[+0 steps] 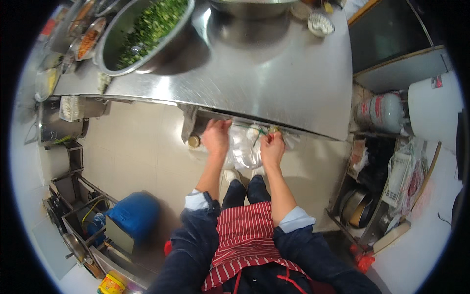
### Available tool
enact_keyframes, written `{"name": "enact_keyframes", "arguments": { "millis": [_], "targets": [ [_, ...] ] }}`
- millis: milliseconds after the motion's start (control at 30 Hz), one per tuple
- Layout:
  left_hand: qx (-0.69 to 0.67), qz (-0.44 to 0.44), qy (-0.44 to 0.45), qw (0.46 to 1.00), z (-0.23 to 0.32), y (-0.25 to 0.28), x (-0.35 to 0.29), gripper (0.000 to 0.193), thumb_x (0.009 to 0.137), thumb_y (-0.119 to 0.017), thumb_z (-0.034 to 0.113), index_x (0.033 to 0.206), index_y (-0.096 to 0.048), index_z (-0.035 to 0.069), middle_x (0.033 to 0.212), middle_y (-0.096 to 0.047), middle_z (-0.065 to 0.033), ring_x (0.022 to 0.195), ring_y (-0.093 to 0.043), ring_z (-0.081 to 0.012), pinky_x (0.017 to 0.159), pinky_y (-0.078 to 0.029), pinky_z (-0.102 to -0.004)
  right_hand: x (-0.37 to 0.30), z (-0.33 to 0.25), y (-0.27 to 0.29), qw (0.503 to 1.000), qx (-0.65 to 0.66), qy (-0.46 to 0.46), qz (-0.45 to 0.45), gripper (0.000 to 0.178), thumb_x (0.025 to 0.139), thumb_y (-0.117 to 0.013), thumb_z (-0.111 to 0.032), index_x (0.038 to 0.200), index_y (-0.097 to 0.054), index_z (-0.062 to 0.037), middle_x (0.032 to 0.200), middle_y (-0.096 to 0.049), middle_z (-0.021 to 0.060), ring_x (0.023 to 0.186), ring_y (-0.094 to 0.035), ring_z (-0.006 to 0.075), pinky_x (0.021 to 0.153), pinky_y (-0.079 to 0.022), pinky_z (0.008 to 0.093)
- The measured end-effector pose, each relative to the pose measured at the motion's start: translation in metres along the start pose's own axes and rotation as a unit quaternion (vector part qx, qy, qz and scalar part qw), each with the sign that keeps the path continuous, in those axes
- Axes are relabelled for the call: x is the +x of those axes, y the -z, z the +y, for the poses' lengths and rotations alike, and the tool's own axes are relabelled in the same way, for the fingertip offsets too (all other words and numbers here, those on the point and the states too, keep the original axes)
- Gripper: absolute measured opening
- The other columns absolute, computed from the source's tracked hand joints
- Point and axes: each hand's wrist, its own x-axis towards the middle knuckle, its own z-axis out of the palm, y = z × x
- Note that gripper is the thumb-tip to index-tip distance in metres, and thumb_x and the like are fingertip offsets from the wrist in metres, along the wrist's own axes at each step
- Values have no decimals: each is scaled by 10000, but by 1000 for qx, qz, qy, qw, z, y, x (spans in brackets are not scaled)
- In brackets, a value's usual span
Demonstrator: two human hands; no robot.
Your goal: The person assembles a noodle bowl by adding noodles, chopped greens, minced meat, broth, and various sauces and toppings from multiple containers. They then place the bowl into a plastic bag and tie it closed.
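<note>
My left hand (216, 137) is closed, its fingertips pinched just below the front edge of the steel table (274, 93); what they hold is too small to make out. To its right, my right hand (272, 148) is closed on a thin green string (259, 132). Clear plastic bags (242, 151) hang or lie between the two hands, above my shoes. An open drawer or shelf gap (264, 120) runs under the table edge behind my fingers. A small round jar-like thing (194, 141) is left of my left hand.
A big steel bowl of chopped greens (156, 22) stands on the table's left, beside a dish of orange shreds (88, 43). A small patterned bowl (320, 24) sits far right. Racks with pans (356, 208) and a gas cylinder (379, 111) line the right; a blue bag (134, 215) is lower left.
</note>
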Motion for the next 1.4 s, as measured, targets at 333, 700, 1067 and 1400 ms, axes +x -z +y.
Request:
{"name": "enact_keyframes", "arguments": {
  "millis": [333,700,1067,1400],
  "targets": [
    [-41,38,249,967,-170,201,3,366,900,-526,323,783,-693,19,687,-637,-123,600,-625,-190,612,-474,-310,-26,138,218,922,-211,-26,-323,281,824,-524,-186,653,-467,29,589,-467,196,522,-442,275,517,-370,396],
    [46,81,63,994,-203,215,252,510,843,-582,334,1316,-420,238,1383,-374,-72,1252,-366,-302,992,-270,-595,-125,99,222,879,-47,-378,-287,202,830,-551,-142,745,-601,35,594,-582,79,536,-612,202,481,-520,317],
    [91,39,-5,995,-171,174,210,378,758,-557,308,1093,-556,133,1124,-499,-112,1039,-462,-302,819,-360,-470,-152,-7,194,899,-30,-346,-266,250,853,-557,-208,895,-633,26,718,-631,94,587,-618,157,522,-510,284],
    [-2,-88,-132,987,54,97,70,317,742,-578,302,1000,-583,119,1027,-504,-127,991,-476,-291,794,-348,-452,-183,86,232,866,-91,-313,-378,244,864,-548,-190,921,-638,29,791,-638,99,631,-641,166,513,-526,277]
  ]
}}
